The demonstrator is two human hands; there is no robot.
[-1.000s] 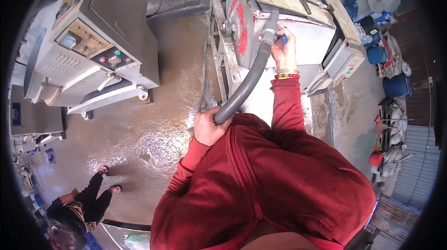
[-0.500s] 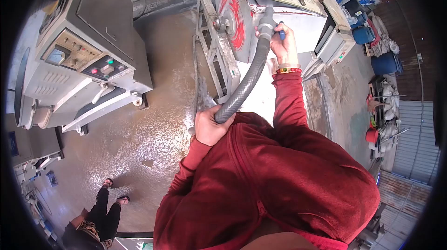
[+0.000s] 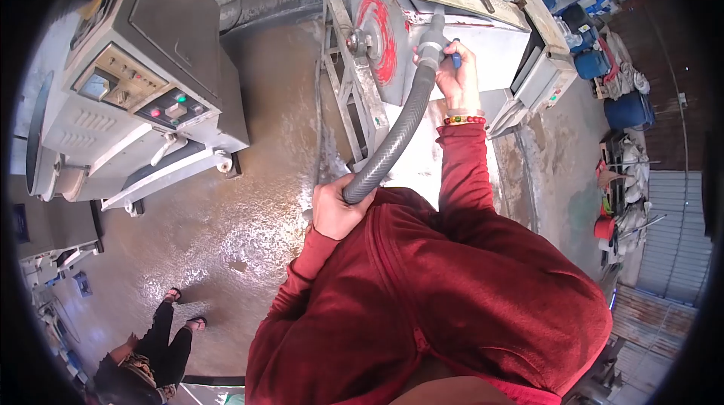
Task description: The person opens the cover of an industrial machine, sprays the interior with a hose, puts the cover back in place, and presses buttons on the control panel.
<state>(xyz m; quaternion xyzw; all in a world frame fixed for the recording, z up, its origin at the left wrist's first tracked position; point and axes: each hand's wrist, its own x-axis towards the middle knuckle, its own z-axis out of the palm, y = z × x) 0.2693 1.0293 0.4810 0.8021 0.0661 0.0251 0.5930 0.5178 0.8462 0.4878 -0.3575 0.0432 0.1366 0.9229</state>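
Barely shifted, both hands (image 3: 336,209) clasp the gray hose (image 3: 403,130).

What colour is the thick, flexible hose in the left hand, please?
The thick, flexible hose is grey, best seen in the head view.

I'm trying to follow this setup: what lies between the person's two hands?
In the head view, a curved stretch of grey hose lies between them, from the left hand up to the grey fitting at the right hand.
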